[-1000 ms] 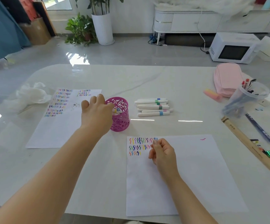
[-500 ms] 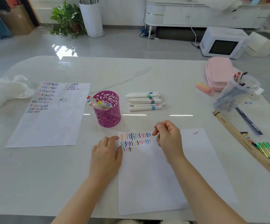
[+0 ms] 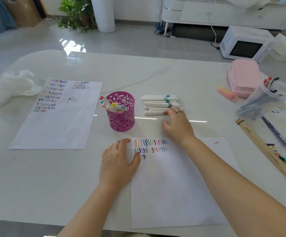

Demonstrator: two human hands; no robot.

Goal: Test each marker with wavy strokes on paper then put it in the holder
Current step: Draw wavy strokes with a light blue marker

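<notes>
Several capped markers (image 3: pixel 113 105) stand tilted in the pink perforated metal holder (image 3: pixel 121 117), just right of a white sheet already filled with coloured squiggles (image 3: pixel 56 120). A second ago the left hand (image 3: pixel 118 161) was up at that holder; it has since come down and now lies flat, fingers straight, on the pale marble worktop (image 3: pixel 36 185) at the 10 o'clock corner of the near white test paper (image 3: pixel 173 185), its thumb over the paper's edge. That reads as one marker finished and the sheet pinned for the next.

Two full rows and a short third of wavy strokes (image 3: pixel 150 147) sit at the paper's top left. At 12 o'clock from them lies the row of white-barrelled markers with coloured bands (image 3: pixel 159 103), still to be tested. The right hand (image 3: pixel 178 124), which was curled over the strokes a moment ago, has reached out to 12 o'clock; its fingers are extended and their tips touch the nearest marker (image 3: pixel 153 113), with nothing gripped yet. Picking up that marker looks like the step in hand.
</notes>
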